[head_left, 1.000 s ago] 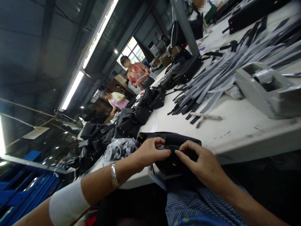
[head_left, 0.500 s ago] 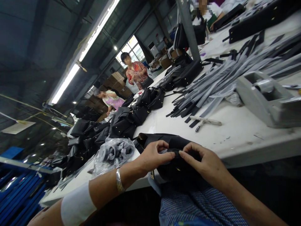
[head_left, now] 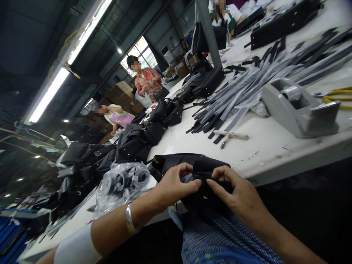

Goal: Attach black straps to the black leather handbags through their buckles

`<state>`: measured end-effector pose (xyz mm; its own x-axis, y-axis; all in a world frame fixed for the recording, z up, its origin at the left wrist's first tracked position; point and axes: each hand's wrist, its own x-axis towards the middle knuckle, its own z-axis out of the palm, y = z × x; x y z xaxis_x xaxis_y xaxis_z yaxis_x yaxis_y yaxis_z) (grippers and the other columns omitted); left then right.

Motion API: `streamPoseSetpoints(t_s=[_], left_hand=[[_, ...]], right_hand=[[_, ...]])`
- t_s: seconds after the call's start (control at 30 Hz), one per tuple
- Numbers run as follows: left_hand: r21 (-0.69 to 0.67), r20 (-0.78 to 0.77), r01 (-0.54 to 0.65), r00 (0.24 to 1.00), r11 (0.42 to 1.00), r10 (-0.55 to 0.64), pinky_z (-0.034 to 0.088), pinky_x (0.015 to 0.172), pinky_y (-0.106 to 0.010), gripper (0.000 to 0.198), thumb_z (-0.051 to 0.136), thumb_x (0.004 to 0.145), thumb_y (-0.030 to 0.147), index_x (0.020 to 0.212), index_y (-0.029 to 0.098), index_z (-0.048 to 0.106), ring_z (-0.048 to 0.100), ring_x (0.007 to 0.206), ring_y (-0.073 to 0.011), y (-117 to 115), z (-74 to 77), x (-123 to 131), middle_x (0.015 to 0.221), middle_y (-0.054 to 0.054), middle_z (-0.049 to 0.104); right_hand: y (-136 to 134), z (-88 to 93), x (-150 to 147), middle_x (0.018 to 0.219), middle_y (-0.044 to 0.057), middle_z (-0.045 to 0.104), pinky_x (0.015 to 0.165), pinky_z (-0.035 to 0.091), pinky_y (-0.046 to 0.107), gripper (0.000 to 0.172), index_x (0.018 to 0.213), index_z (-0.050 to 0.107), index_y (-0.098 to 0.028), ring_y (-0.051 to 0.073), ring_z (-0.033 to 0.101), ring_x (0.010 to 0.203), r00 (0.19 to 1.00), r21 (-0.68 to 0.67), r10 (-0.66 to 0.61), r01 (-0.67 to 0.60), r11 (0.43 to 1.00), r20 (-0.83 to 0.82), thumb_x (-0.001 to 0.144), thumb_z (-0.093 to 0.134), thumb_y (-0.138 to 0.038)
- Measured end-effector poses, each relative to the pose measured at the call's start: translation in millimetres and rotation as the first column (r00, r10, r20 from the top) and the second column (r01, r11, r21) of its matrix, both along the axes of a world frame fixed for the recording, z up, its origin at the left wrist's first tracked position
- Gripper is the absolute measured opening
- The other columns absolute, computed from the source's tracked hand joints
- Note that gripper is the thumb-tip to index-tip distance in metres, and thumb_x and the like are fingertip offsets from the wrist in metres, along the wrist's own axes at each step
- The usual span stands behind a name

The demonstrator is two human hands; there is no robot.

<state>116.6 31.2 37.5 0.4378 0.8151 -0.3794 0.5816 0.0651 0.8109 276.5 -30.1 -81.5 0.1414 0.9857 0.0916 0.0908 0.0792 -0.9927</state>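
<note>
A black leather bag (head_left: 192,165) lies over the near edge of the white table (head_left: 269,146) and onto my lap. My left hand (head_left: 176,185) pinches the bag's upper edge with curled fingers; a silver bangle is on that wrist. Close beside it on the right, my right hand (head_left: 239,196) is closed on the same black piece, fingertips pressing near a small gold fitting (head_left: 204,197). The two thumbs nearly meet.
A clear plastic bag of grey straps (head_left: 121,183) lies left of my hands. Farther off are black bags (head_left: 137,139), a heap of grey and black strips (head_left: 247,88), a grey tape dispenser (head_left: 299,106), yellow-handled pliers (head_left: 337,97) and small snips (head_left: 231,136). Other people stand beyond the table.
The view has swung a little, bringing the yellow-handled pliers into sight. Both hands stay on the black bag, fingers shifting only slightly.
</note>
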Motion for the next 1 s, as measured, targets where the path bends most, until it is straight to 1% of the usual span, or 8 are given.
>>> streamPoseSetpoints(t_s=[0.27,0.4,0.43,0.5,0.57,0.67,0.83,1.0], left_hand=[[0.097,-0.041,-0.014,0.999,0.995,0.018,0.051,0.082,-0.032,0.034,0.070,0.071,0.034,0.096,0.012,0.061,0.064,0.098,-0.0272,-1,-7.7,5,0.095,-0.009,0.069],[0.117,-0.045,0.008,0.999,0.993,-0.003,0.051,0.083,-0.033,0.030,0.071,0.072,0.032,0.095,0.014,0.061,0.065,0.098,-0.0282,-2,-8.3,2,0.092,-0.007,0.070],[0.120,-0.048,0.011,0.999,0.993,-0.005,0.051,0.083,-0.032,0.029,0.070,0.072,0.031,0.094,0.015,0.061,0.065,0.098,-0.0281,-2,-8.4,1,0.091,-0.007,0.070],[0.125,-0.061,0.012,0.998,0.992,-0.004,0.051,0.081,-0.032,0.027,0.069,0.073,0.030,0.094,0.015,0.061,0.066,0.096,-0.0276,-1,-8.4,0,0.091,-0.007,0.071],[0.129,-0.054,0.008,0.999,0.992,-0.001,0.051,0.080,-0.031,0.026,0.069,0.072,0.028,0.094,0.015,0.062,0.066,0.097,-0.0269,-1,-7.8,-1,0.095,-0.007,0.072],[0.131,-0.011,-0.009,1.000,0.991,0.011,0.051,0.079,-0.029,0.024,0.070,0.071,0.026,0.091,0.015,0.063,0.066,0.097,-0.0259,-1,-6.0,0,0.097,-0.007,0.072],[0.118,-0.005,-0.014,1.000,0.993,0.014,0.050,0.077,-0.028,0.024,0.070,0.072,0.026,0.092,0.014,0.064,0.065,0.093,-0.0249,-1,-4.3,-1,0.095,-0.006,0.072],[0.086,0.021,-0.005,1.000,0.996,0.003,0.049,0.078,-0.029,0.028,0.071,0.074,0.030,0.095,0.013,0.063,0.065,0.094,-0.0250,2,-6.0,-4,0.098,-0.008,0.071]], right_hand=[[4,2.6,3,0.077,-0.003,0.063,0.066,0.044,0.028,0.019,0.095,0.057,-0.024,0.016,0.061,0.071,0.995,0.050,0.034,-0.039,0.998,0.099,0.092,0.060,-0.042],[13,8.5,26,0.077,-0.004,0.067,0.068,0.046,0.026,0.017,0.093,0.061,-0.023,0.015,0.064,0.071,0.956,0.103,0.236,-0.257,0.961,0.176,0.097,0.056,-0.039],[20,9.1,36,0.078,-0.004,0.069,0.069,0.048,0.026,0.019,0.092,0.063,-0.024,0.015,0.066,0.073,0.940,0.106,0.238,-0.270,0.957,0.242,0.098,0.054,-0.040],[41,7.7,58,0.086,-0.001,0.073,0.077,0.050,0.027,0.025,0.093,0.067,-0.023,0.017,0.068,0.083,0.900,0.114,0.093,-0.155,0.981,0.425,0.100,0.050,-0.040],[71,2.3,79,0.107,0.007,0.074,0.091,0.048,0.033,0.026,0.103,0.069,-0.020,0.022,0.065,0.101,0.801,0.142,-0.124,0.050,0.989,0.585,0.102,0.047,-0.034],[116,-10.6,98,0.127,0.018,0.065,0.105,0.039,0.044,0.024,0.116,0.066,-0.012,0.031,0.054,0.123,0.737,0.101,-0.156,0.120,0.988,0.657,0.095,0.055,-0.017],[157,-21.6,106,0.109,0.008,0.068,0.097,0.047,0.048,0.016,0.102,0.067,-0.014,0.024,0.062,0.107,0.773,-0.057,-0.076,0.144,0.988,0.630,0.092,0.067,-0.026],[143,-8.9,114,0.084,0.006,0.067,0.077,0.054,0.038,0.005,0.083,0.062,-0.015,0.022,0.066,0.082,0.915,-0.095,-0.099,0.147,0.985,0.391,0.084,0.065,-0.019]])
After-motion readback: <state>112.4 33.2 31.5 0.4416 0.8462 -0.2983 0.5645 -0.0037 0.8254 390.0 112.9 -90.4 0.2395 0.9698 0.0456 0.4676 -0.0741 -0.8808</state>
